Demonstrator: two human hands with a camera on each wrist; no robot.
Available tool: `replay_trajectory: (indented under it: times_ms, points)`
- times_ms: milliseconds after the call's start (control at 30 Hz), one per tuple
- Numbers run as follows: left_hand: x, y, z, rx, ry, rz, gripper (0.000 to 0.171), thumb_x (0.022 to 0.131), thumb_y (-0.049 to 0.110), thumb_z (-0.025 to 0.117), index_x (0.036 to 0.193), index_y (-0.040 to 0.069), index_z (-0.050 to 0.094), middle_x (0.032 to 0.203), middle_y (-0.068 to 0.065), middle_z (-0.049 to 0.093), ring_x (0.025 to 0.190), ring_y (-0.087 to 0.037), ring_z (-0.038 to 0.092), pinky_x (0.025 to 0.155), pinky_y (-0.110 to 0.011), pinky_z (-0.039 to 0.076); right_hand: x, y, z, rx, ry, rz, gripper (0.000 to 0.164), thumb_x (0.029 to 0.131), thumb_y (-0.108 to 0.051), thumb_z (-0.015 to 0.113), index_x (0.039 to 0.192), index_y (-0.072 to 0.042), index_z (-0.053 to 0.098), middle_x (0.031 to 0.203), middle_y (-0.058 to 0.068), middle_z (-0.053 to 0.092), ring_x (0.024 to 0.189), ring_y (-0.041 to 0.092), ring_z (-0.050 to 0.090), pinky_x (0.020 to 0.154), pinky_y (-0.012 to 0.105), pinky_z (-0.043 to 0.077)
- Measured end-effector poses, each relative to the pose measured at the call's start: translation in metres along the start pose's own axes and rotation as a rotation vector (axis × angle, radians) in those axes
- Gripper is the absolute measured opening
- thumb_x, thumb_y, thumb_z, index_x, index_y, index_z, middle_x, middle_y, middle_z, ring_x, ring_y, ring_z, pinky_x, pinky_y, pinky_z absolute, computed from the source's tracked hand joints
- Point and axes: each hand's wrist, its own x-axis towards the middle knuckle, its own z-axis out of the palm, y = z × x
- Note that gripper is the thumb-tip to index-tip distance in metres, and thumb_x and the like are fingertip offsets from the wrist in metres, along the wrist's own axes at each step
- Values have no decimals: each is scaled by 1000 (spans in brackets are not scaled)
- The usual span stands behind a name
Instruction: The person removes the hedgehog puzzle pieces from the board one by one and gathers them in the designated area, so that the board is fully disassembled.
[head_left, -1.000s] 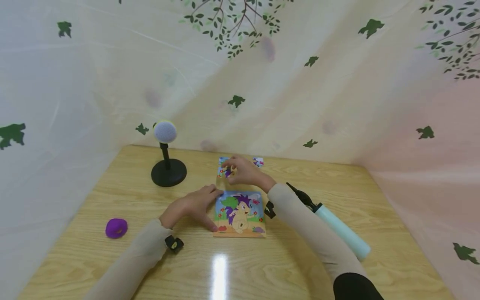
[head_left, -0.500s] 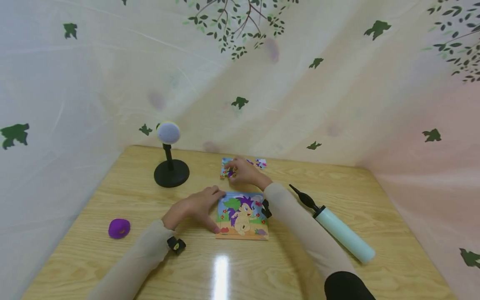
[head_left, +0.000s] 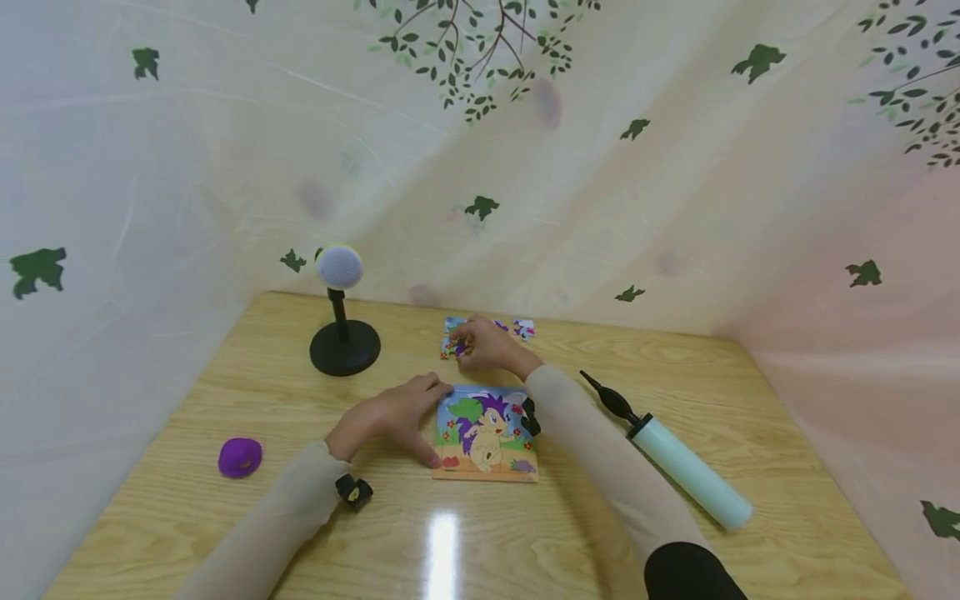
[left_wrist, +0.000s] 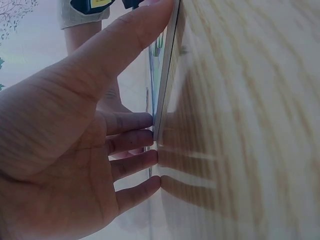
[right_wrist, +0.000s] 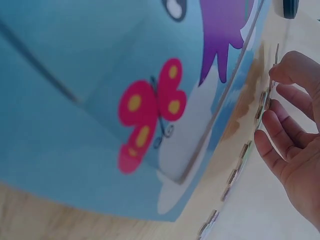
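A square picture board (head_left: 487, 462) with a cartoon hedgehog lies flat on the table. My left hand (head_left: 390, 417) rests at its left side, thumb at the lower corner and fingers at the upper one. In the left wrist view, those fingers reach out fairly straight along the board's thin edge (left_wrist: 167, 70). Beyond the board, my right hand (head_left: 491, 343) bends over several jigsaw pieces (head_left: 523, 328) and partly hides them. The right wrist view shows its fingertips pinching a thin jigsaw piece (right_wrist: 275, 62) that stands tilted up, while other pieces lie flat below.
On the left stand a round-headed device on a black base (head_left: 345, 348) and a small purple object (head_left: 240, 457). A light-blue hand pump (head_left: 693, 475) with a black nozzle lies to the right of my right forearm. A printed cloth (head_left: 562, 233) hangs behind the table.
The head view has shifted slightly. My right hand has come down closer over the jigsaw pieces, its forearm shifting a little left. My left hand stays at the board.
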Motion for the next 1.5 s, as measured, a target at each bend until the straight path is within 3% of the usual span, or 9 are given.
replay_trajectory:
  times_ms: [133,733,1000,1267,1500]
  points:
    - [1,0,2,5,-3,-2,114,71,54,90,157,5,33,148,-15,42,141,-34,41,119,-51,38,0,2,2,7,3,19,43,84,-3,75,126,-2,69,112,10,66,96,20,59,84,27,55]
    - [1,3,3,11,-16,-6,113,72,52,90,158,6,33,149,-14,41,141,-32,40,119,-51,37,-9,6,1,-16,11,25,43,84,-5,76,127,-4,70,115,10,64,98,21,58,87,32,54]
    - [2,4,4,8,-15,-7,113,72,53,89,158,6,33,149,-14,42,141,-32,40,120,-50,37,-17,5,-2,-34,19,-21,44,85,-8,77,128,-2,69,119,12,65,103,25,62,87,32,57]
    - [2,2,4,23,-11,-13,113,70,55,90,156,5,36,144,-12,44,137,-30,43,117,-50,40,-41,-2,-9,21,-10,-41,41,89,-10,74,129,-5,68,127,13,66,114,30,62,94,40,57]
    - [2,0,3,9,-5,-11,113,71,56,88,156,5,36,144,-13,45,137,-32,44,117,-52,41,-75,-13,-17,-23,-89,-79,42,92,-13,74,133,-5,66,126,15,64,108,28,62,89,34,56]
